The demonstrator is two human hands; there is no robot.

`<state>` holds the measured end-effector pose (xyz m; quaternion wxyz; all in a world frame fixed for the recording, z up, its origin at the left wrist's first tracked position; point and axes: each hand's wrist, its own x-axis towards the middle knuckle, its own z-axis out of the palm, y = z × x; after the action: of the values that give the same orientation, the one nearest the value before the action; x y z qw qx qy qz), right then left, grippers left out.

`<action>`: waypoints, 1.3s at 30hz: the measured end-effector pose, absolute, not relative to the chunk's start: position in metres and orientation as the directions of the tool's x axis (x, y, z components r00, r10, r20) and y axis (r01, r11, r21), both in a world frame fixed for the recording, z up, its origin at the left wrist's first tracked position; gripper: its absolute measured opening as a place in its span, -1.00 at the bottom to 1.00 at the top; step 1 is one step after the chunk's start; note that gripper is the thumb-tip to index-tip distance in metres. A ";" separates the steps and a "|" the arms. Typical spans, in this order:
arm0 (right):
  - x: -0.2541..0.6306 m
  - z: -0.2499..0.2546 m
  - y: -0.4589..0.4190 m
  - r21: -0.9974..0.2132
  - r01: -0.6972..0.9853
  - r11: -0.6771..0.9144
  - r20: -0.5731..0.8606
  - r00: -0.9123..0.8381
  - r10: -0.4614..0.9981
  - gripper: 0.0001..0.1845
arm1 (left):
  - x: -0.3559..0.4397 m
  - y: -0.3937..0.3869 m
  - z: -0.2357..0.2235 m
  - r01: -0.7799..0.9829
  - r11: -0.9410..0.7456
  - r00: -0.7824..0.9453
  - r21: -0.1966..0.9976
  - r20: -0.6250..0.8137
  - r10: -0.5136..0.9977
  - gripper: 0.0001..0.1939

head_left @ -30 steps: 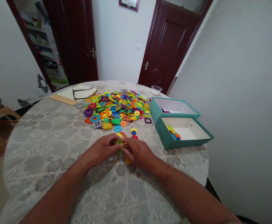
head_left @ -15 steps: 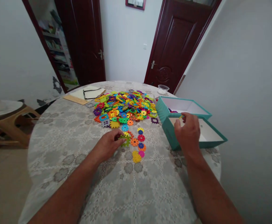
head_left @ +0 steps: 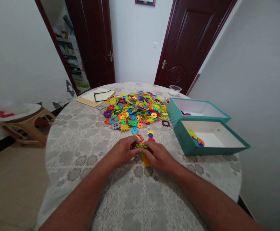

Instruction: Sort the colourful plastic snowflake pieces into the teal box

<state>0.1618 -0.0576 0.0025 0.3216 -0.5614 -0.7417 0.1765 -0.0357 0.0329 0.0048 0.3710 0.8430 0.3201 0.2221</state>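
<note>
A green toothed piece (head_left: 141, 146) is pinched between the closed fingertips of the left hand (head_left: 123, 150) and the right hand (head_left: 161, 156), on the near side of the heaped pieces (head_left: 137, 109). Two-handed fitting or adjusting seems in hand; steady, even pressure (the piece looks small) is probably called for next.

Fingers (head_left: 152, 146) partly hide the green piece (head_left: 141, 146); the wall frame (head_left: 145, 3) is cropped.

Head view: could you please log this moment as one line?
left hand: on green piece; right hand: on same piece; pile: beyond hands; near box: holds pieces
</note>
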 end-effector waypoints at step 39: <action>0.176 -0.004 -0.052 -0.707 0.583 0.401 0.397 -0.142 0.907 -0.60 | -0.045 0.035 0.026 0.222 -0.367 0.774 0.903 0.066 0.630 -0.62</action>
<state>0.1761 -0.0520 -0.0037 0.4103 -0.5105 -0.7293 0.1976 -0.0450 0.0349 0.0261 0.4957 0.8007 0.2660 0.2058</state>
